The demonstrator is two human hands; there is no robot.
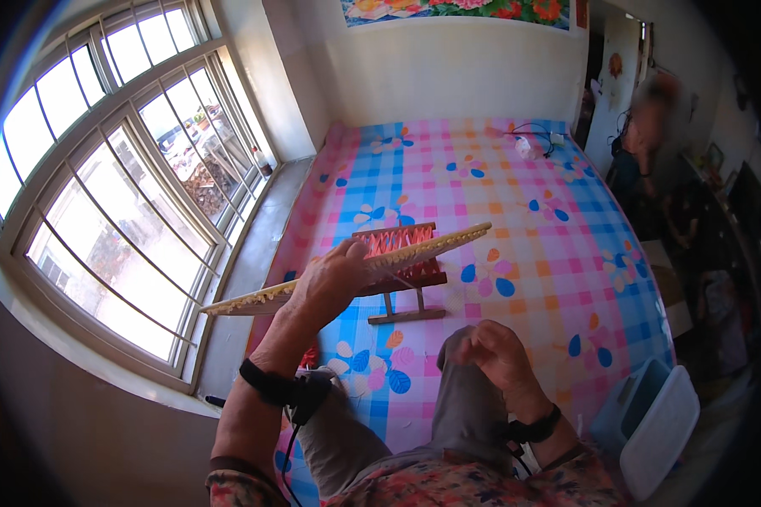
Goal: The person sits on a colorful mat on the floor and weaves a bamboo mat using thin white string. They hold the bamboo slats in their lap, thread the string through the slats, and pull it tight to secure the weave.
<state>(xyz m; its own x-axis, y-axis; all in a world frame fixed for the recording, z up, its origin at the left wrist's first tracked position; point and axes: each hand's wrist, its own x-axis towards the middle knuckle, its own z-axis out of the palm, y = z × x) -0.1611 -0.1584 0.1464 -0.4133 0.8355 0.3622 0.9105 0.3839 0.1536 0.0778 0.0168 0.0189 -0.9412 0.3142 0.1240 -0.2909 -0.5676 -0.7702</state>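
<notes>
In my left hand (334, 275) is a long flat panel (435, 244), seen almost edge-on, with a bumpy yellowish rim. My fingers close over its middle, and it slants up toward the right. Just beyond it stands a small wooden frame (407, 318) strung with red strands (397, 240); the panel partly covers it. My right hand (492, 348) hovers over my right knee, apart from the panel. Its fingers are curled together, and whatever they may hold is too small to make out. Something red (310, 356) shows beside my left forearm.
I sit on a wide platform with a checked, flowered cover (516, 279). A barred window (135, 211) and its sill (258, 237) run along the left. A blue bin (630, 397) with a white lid (661, 431) stands at lower right. Another person (647, 139) is at far right.
</notes>
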